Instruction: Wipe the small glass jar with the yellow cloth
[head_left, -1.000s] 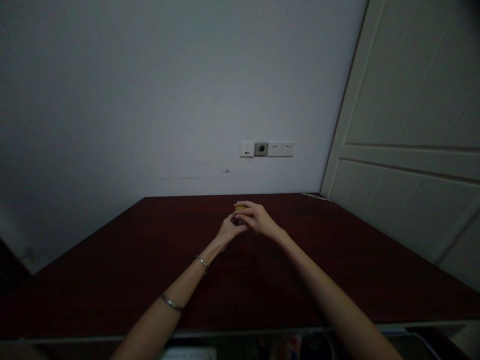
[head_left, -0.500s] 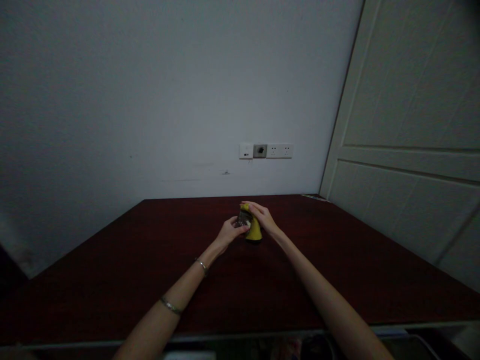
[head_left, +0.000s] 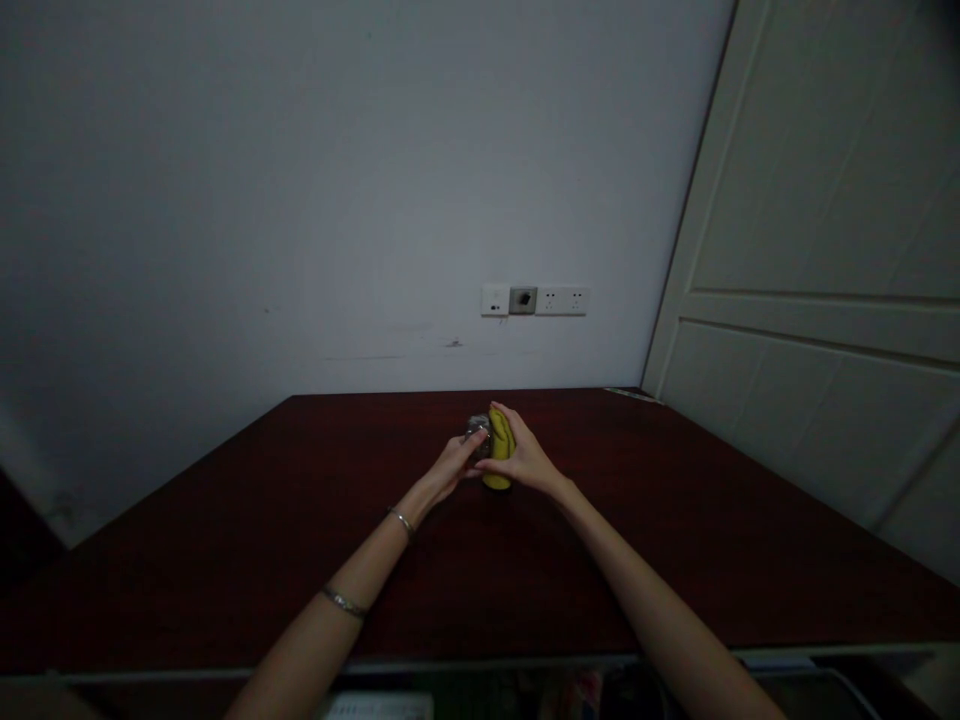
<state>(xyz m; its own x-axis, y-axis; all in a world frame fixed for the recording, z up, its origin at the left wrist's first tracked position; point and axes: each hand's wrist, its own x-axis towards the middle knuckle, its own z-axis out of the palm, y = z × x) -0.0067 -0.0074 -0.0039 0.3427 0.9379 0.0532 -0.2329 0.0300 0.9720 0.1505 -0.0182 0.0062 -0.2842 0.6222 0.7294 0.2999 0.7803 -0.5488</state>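
Over the middle of the dark red table (head_left: 360, 520), my left hand (head_left: 448, 466) is closed around a small clear glass (head_left: 478, 424), which looks tilted. My right hand (head_left: 531, 462) grips a yellow cloth (head_left: 500, 436), its thumb below and its fingers along the far side. The cloth is pressed against the right side of the glass, and its lower end hangs beneath my right thumb. Fingers and cloth hide much of the glass.
Behind the table stands a white wall (head_left: 390, 200) with a row of sockets (head_left: 561, 301). A pale panelled door (head_left: 817, 230) borders the right side. Below the front edge, a white object (head_left: 381, 706) and other dim items show.
My right hand has turned, its thumb now apart and lower. The cloth is bunched more narrowly, and the glass has tilted and shifted slightly left.
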